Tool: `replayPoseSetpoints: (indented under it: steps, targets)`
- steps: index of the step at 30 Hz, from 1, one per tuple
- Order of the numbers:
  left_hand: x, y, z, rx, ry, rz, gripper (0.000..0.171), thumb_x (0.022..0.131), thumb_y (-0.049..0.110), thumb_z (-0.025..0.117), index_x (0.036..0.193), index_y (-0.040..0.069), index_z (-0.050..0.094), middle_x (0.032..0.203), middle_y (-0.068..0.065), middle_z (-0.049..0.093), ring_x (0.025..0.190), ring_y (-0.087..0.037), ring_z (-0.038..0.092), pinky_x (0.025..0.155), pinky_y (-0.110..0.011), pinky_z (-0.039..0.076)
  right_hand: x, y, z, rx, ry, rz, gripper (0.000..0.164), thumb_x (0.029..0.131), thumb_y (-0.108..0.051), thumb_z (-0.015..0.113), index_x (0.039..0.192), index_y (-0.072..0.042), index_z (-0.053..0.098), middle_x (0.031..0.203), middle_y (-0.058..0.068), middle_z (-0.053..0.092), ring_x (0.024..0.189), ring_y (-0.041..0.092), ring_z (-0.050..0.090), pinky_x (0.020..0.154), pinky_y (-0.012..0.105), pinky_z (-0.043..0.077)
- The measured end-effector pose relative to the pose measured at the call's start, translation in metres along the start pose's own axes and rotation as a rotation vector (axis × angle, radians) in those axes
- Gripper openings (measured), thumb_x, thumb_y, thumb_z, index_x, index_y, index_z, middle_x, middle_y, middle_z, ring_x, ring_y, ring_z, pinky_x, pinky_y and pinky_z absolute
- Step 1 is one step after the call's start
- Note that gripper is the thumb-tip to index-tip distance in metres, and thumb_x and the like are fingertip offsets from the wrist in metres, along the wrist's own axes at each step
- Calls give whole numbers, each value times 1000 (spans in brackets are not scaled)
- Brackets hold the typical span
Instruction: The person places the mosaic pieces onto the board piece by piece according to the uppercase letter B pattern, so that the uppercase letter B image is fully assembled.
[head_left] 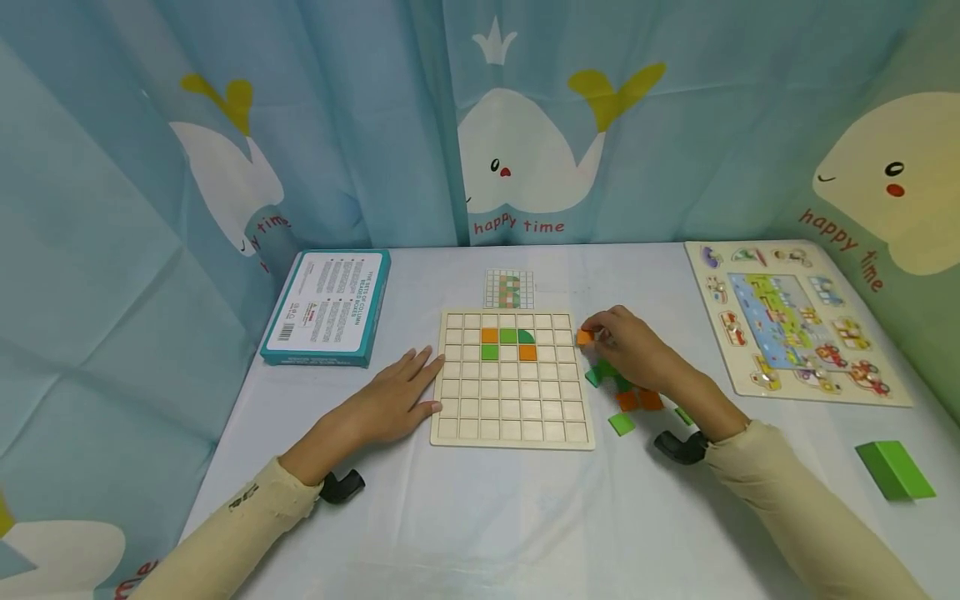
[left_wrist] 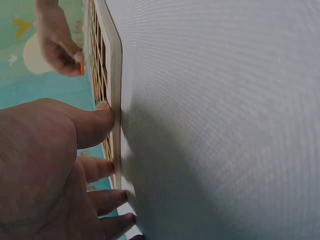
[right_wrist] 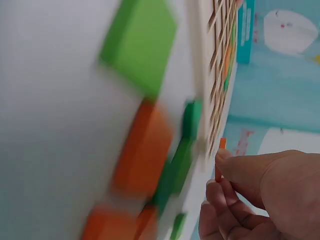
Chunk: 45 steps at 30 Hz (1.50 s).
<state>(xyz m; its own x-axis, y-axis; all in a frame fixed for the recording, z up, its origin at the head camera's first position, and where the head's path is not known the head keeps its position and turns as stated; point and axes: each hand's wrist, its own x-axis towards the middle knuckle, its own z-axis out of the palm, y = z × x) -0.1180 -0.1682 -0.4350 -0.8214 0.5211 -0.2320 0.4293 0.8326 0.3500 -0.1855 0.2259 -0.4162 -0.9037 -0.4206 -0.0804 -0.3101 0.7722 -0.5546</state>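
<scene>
A pale wooden grid board [head_left: 510, 410] lies mid-table. Set in its upper cells are several tiles, among them an orange square [head_left: 490, 335], a light green square [head_left: 490, 352] and a dark green rounded piece [head_left: 526, 337]. Flat on the table at the board's left edge is my left hand [head_left: 393, 398], its thumb and fingertips touching that edge. My right hand [head_left: 633, 346] pinches an orange tile [right_wrist: 223, 143] between thumb and fingers, just off the board's upper right side. Below that hand lie loose green and orange tiles [head_left: 627, 402], partly hidden by it.
Behind the board is a small printed grid card [head_left: 491, 283]. A teal box [head_left: 326, 308] stands at the back left. On the right are a picture puzzle board [head_left: 716, 333] and a green block [head_left: 896, 471]. A light green tile [head_left: 621, 424] lies nearer the front.
</scene>
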Motion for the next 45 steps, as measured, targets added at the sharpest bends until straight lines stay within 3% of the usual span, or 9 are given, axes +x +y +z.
replayPoseSetpoints:
  steps: [2, 11, 17, 22, 29, 38, 45]
  targets:
    - [0, 0, 0, -1, 0, 0, 73, 111, 41, 53, 169, 8, 23, 175, -19, 17, 162, -42, 14, 130, -56, 21, 4, -11, 5, 19, -9, -2, 29, 105, -1, 62, 133, 5, 62, 123, 23, 57, 112, 37, 61, 95, 51, 56]
    - [2, -2, 3, -6, -2, -11, 74, 111, 44, 51, 169, 10, 21, 176, -17, 15, 163, -40, 12, 130, -56, 21, 19, -50, 40, 23, -11, -215, 22, 99, 2, 70, 120, 6, 68, 116, 19, 63, 102, 31, 66, 89, 41, 59]
    - [1, -2, 1, -7, -1, -14, 74, 111, 44, 52, 169, 10, 22, 176, -17, 15, 163, -40, 12, 130, -57, 21, 27, -70, 55, 32, -82, -210, 26, 100, -6, 72, 124, 2, 67, 116, 14, 59, 105, 27, 64, 92, 39, 58]
    - [1, -1, 0, -8, -8, -22, 75, 110, 44, 53, 169, 11, 22, 176, -16, 14, 163, -39, 11, 130, -56, 21, 31, -81, 65, -5, -78, -238, 21, 99, -4, 73, 119, 1, 68, 114, 13, 61, 104, 27, 66, 90, 35, 59]
    - [1, -2, 2, -14, -7, -24, 75, 110, 44, 54, 169, 11, 22, 176, -16, 15, 163, -39, 12, 129, -57, 21, 35, -92, 74, -46, -74, -259, 11, 98, 0, 72, 109, 0, 71, 111, 12, 63, 101, 24, 63, 88, 33, 59]
    - [1, -1, 1, -22, -11, -30, 75, 110, 44, 53, 170, 11, 21, 177, -15, 14, 163, -40, 11, 130, -57, 21, 31, -97, 77, -73, -53, -269, 16, 98, -2, 74, 114, 0, 72, 113, 11, 64, 101, 23, 64, 89, 34, 58]
    - [0, 0, 1, -24, -4, -26, 74, 110, 43, 54, 169, 11, 23, 176, -15, 15, 163, -40, 12, 129, -57, 21, 24, -87, 63, -27, -51, -291, 17, 98, -5, 75, 115, -3, 77, 114, 9, 64, 99, 20, 64, 88, 34, 59]
